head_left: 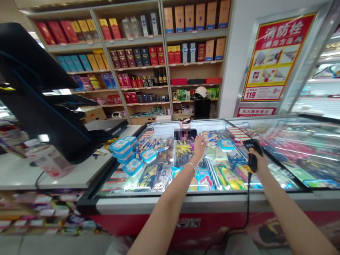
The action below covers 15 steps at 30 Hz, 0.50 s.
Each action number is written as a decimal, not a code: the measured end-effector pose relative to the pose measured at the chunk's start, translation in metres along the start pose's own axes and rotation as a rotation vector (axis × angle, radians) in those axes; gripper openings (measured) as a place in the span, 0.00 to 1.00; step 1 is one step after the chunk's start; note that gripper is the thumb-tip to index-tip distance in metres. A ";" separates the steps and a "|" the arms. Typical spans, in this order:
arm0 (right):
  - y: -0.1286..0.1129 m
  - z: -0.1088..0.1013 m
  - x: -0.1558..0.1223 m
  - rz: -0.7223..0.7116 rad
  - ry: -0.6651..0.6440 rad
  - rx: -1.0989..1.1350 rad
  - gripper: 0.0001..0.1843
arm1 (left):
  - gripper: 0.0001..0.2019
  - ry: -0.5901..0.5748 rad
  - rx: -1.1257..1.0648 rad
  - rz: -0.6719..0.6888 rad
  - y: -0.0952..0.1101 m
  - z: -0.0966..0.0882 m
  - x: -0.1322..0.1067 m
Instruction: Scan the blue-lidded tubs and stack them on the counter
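Observation:
My right hand (257, 160) is wrapped round a black and yellow handheld barcode scanner (251, 150), whose cable hangs down in front of the freezer. My left hand (199, 145), with a bracelet at the wrist, reaches over the freezer's glass top with thumb and fingers apart. Its fingertips are at the right end of a dark, partly blurred-out item (191, 134); whether they touch it I cannot tell. Just behind that item stands a small pink and white container (185, 123). Blue-lidded tubs (122, 145) are stacked on the left of the glass.
The chest freezer (170, 204) holds several packs of frozen food under glass. A counter (79, 179) at left bears a black monitor (34, 81) and a pinkish bottle (50, 159). Shelves of boxed bottles (143, 56) line the back wall, with a white helmet (201, 92) lower down.

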State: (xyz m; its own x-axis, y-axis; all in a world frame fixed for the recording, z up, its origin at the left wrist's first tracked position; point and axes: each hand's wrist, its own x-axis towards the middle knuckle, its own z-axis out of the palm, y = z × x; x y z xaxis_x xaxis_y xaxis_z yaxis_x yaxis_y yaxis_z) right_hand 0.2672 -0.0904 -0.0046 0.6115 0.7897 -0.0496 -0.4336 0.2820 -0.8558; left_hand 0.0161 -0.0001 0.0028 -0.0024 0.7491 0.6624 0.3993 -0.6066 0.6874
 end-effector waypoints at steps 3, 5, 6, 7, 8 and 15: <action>0.006 0.001 0.003 -0.033 -0.031 -0.001 0.24 | 0.06 -0.012 0.044 -0.058 -0.006 0.017 0.009; 0.008 0.001 0.004 -0.057 -0.053 0.007 0.27 | 0.06 -0.016 0.070 -0.102 -0.008 0.024 0.012; 0.009 0.001 0.004 -0.066 -0.059 0.008 0.28 | 0.06 -0.016 0.078 -0.116 -0.009 0.027 0.012; 0.010 0.000 0.005 -0.074 -0.060 0.008 0.29 | 0.06 -0.011 0.090 -0.127 -0.010 0.029 0.012; 0.010 0.000 0.005 -0.078 -0.062 0.006 0.30 | 0.06 -0.004 0.107 -0.136 -0.011 0.031 0.013; 0.013 -0.001 0.006 -0.097 -0.073 -0.006 0.31 | 0.04 -0.022 0.231 -0.167 -0.019 0.037 0.014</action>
State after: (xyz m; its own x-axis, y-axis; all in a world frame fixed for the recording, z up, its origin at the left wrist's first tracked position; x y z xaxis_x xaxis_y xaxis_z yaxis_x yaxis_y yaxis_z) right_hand 0.2657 -0.0819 -0.0167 0.6005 0.7965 0.0706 -0.3708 0.3557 -0.8579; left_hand 0.0422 0.0314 -0.0116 -0.0670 0.8406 0.5375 0.5932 -0.3996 0.6989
